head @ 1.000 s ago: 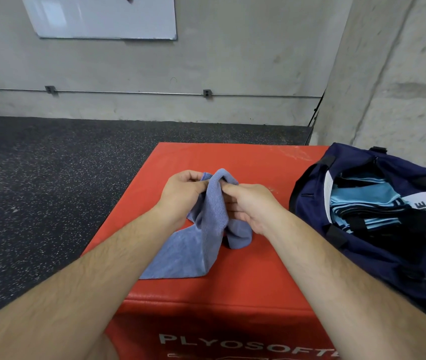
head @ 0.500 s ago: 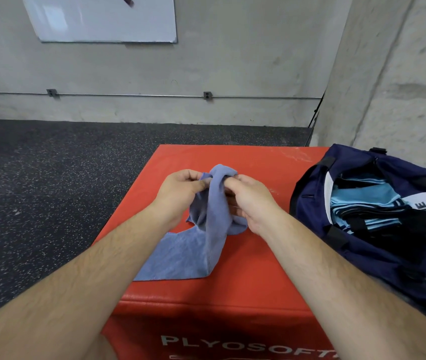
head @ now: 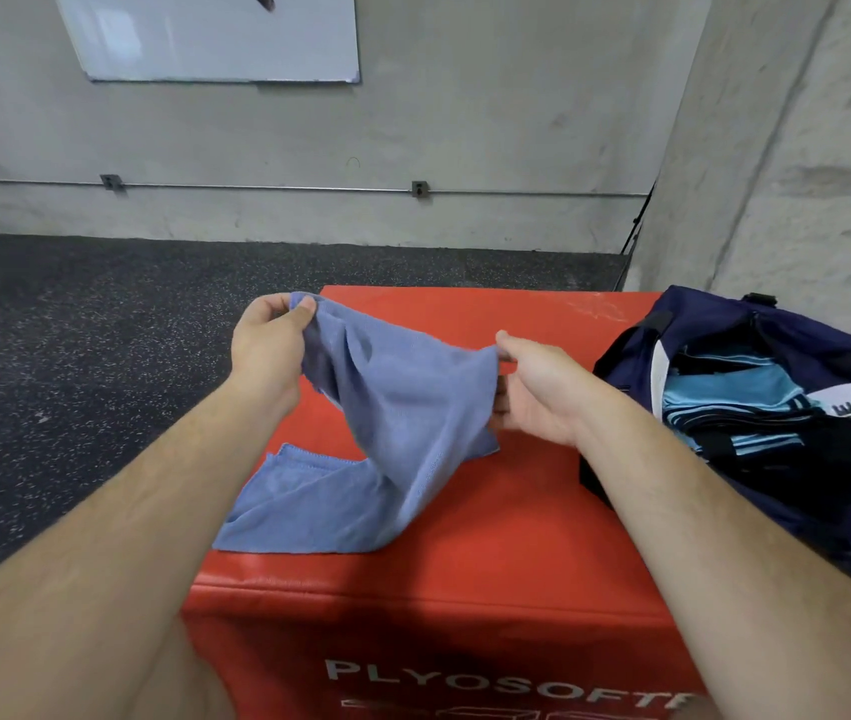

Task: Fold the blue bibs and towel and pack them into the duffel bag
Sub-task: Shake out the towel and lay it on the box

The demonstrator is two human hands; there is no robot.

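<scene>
The tail of the towel [head: 392, 433] lay at the near left edge of the red box [head: 517, 537]; it could probably slide off if tugged unevenly. Above, the left hand [head: 267, 345] and right hand [head: 537, 397] each pinched a top corner, spreading it. Folded bibs [head: 735, 397] already sat in the open duffel bag [head: 802, 517] at the right edge.

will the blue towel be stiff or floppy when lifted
Likely floppy: the towel sags between the left hand and right hand, its tail lying on the red box. Probably light, since mere pinches hold it up.
</scene>
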